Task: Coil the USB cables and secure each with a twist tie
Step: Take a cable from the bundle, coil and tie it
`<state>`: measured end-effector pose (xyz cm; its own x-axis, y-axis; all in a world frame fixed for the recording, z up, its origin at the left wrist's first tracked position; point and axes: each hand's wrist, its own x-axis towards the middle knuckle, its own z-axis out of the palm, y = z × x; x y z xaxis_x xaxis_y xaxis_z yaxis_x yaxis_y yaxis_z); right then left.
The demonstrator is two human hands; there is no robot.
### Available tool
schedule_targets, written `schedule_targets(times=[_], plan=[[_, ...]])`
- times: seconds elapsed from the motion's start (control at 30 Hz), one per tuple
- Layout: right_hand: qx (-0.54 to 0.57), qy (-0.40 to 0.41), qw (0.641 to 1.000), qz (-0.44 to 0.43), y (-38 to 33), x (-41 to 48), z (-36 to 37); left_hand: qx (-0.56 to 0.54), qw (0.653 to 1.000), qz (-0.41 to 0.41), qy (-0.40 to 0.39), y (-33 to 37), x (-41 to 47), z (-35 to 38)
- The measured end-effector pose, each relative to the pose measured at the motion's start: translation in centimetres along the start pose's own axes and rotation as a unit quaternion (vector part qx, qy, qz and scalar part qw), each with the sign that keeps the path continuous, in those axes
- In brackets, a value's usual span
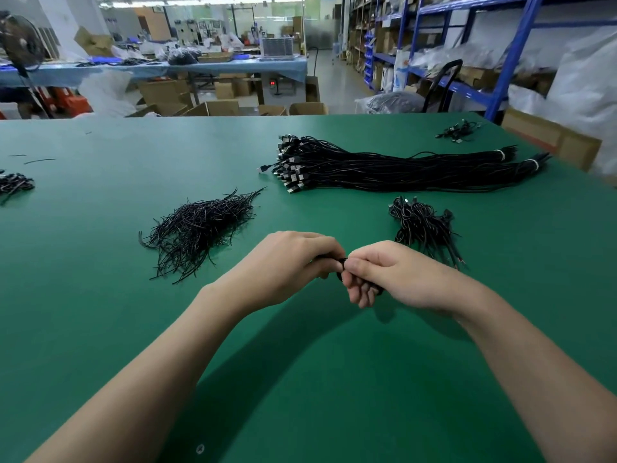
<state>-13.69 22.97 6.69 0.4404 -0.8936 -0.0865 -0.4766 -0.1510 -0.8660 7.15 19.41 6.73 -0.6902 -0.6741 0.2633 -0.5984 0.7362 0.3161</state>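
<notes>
At the far left edge of the green table [100, 329] we see a small heap of black cables [13, 183]. Just past it, one loose black tie [38, 161] lies by itself. Next comes a big messy pile of twist ties [197, 228], thin and black. It is near the left hand but apart from it.

In the middle, close to us, the two hands meet above the table. The left hand [287, 262] has its fingers curled in, and it holds one side of a small black cable [341, 262]. The right hand [394, 275] is curled too. Its thumb and fingers pinch the same cable from the other side. The hands touch each other. Most of the cable is hidden inside them, so we see only little black bits between the fingers. We cannot tell if a tie is on it.

Behind the hands, a long thick bundle of USB cables [384, 168] lies flat. It has shiny plugs at its left end and white bands near its right end. Just right of the right hand and a little farther back sits a heap of coiled cables [420, 225]. Far back on the right, a few more cables [459, 130] lie near the table edge. Past the table stand blue shelves [521, 45] and brown boxes [547, 135].
</notes>
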Motion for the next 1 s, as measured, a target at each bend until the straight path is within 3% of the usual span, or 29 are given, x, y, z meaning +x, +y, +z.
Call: schedule_targets(times=[0.13, 0.27, 0.33, 0.4, 0.47, 0.6, 0.83, 1.0], plan=[[-0.186, 0.104, 0.976, -0.053, 0.5, -0.1, 0.7, -0.016, 1.0, -0.004, 0.02, 0.3, -0.1, 0.7], [-0.269, 0.142, 0.948, -0.097, 1.3, -0.3, 0.8, -0.005, 1.0, 0.006, 0.028, 0.6, -0.2, 0.9], [-0.21, 0.093, 0.971, -0.068, 1.3, -0.4, 0.4, -0.004, 0.999, 0.014, 0.029, 0.8, -0.3, 0.8], [-0.078, 0.014, 0.996, -0.046, 1.4, -0.7, 0.1, -0.002, 0.999, 0.023, 0.031, 0.9, -0.3, 0.5], [0.032, -0.041, 0.998, -0.046, 1.6, -0.9, -0.2, -0.008, 0.999, 0.028, 0.024, 1.0, -0.3, 0.3], [0.101, -0.078, 0.992, -0.021, 1.9, -1.0, -0.1, -0.076, 0.997, 0.03, -0.002, 0.8, -0.4, -0.5], [0.212, -0.17, 0.958, 0.088, 2.8, -0.8, 0.2, -0.097, 0.995, 0.034, -0.019, 0.6, -1.2, -0.2], [0.232, -0.203, 0.948, 0.081, 3.3, -0.8, 0.2, -0.092, 0.995, 0.04, -0.01, 0.8, -1.5, -0.4]])
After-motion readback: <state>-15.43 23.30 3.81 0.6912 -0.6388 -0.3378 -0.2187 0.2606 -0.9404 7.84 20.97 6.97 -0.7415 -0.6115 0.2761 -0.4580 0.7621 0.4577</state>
